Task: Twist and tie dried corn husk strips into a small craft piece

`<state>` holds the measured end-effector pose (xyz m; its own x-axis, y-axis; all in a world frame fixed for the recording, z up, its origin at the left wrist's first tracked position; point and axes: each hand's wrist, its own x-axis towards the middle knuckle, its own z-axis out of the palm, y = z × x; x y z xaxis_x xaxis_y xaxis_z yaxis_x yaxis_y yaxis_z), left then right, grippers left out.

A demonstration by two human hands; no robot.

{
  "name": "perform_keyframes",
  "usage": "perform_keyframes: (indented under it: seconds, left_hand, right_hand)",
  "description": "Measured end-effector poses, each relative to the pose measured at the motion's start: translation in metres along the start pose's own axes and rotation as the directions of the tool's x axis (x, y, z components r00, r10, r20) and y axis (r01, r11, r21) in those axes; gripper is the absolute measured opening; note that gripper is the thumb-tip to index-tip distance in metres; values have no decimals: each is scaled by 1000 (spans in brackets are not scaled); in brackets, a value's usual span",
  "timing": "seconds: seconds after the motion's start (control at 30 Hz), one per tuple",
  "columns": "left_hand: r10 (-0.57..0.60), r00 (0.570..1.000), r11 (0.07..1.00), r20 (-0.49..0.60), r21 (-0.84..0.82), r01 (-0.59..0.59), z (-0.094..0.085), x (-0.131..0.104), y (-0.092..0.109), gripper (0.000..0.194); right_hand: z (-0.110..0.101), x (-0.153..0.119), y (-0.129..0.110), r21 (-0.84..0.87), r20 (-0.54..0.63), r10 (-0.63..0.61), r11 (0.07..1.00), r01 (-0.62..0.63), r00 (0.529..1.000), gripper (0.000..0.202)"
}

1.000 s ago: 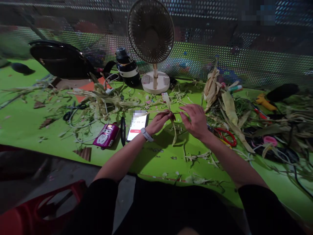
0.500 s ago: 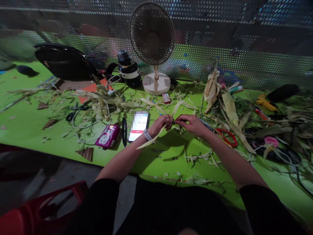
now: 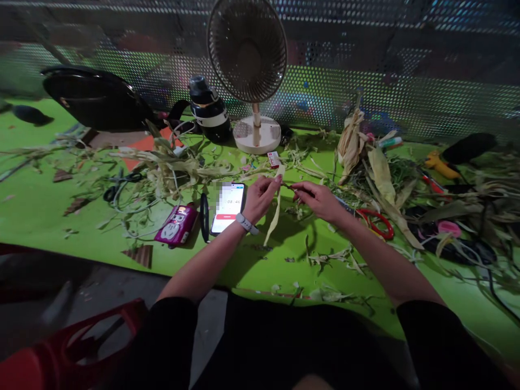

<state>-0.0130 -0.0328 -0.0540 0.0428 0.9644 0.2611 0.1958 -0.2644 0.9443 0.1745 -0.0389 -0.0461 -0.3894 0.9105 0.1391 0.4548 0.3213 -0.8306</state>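
Note:
Over the middle of the green table, my left hand (image 3: 262,197) pinches a pale husk strip (image 3: 274,216) that hangs down past the fingertips, its upper end rising above them. My right hand (image 3: 319,199) is closed on a thin dark stem (image 3: 289,187), which reaches across to the left fingertips. Both hands are a short way apart, joined by the stem. How the strip and stem meet is hidden by the left fingers. A lit phone (image 3: 229,208) lies just left of my left wrist.
A fan (image 3: 257,138) and a dark bottle (image 3: 211,114) stand at the back. Husk scraps (image 3: 170,168) lie left. At the right are red-handled scissors (image 3: 379,225), a husk bundle (image 3: 350,143) and cables. A purple power bank (image 3: 176,225) lies left of the phone.
My hands have moved slightly apart, showing the stem between them. The strip, which slanted across my left wrist, now hangs below the left fingers. The view has shifted a little.

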Motion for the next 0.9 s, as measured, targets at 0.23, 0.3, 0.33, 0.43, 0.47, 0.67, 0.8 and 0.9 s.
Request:
perform_keyframes:
  seconds: [0.23,0.3,0.33,0.43,0.47,0.67,0.8,0.9]
  left_hand:
    - [-115,981,988,156,-85,129,-5,4,-2,35]
    - [-143,974,974,177,-152,170,-4,5,-5,36]
    - [-165,968,959,188,-197,202,-2,5,-7,37]
    - [-224,954,915,202,-292,277,2,5,-10,40]
    - [-236,952,909,197,-303,288,3,5,-11,40]
    - [-258,957,890,129,-355,288,6,2,-7,32]
    - [-247,964,867,102,-420,267,6,1,-7,30]
    - [-225,969,894,102,-373,247,5,3,-9,29]
  right_hand:
    - [0,-2,-4,-193,-14,-48,980,44,999,25]
    - [0,-1,-3,-228,-7,-56,972,53,998,25]
    - [1,-1,-2,-238,-20,-67,969,61,998,25]
    - [2,-2,-2,-340,-167,-192,932,127,967,22]
    - [3,-3,-3,-401,-216,-250,904,147,944,20]
    - [26,-13,-17,-394,-33,-60,918,42,998,29]
    - [41,-15,-14,41,125,154,986,-160,980,20]
    - [33,-12,-12,38,91,101,994,-105,991,17]
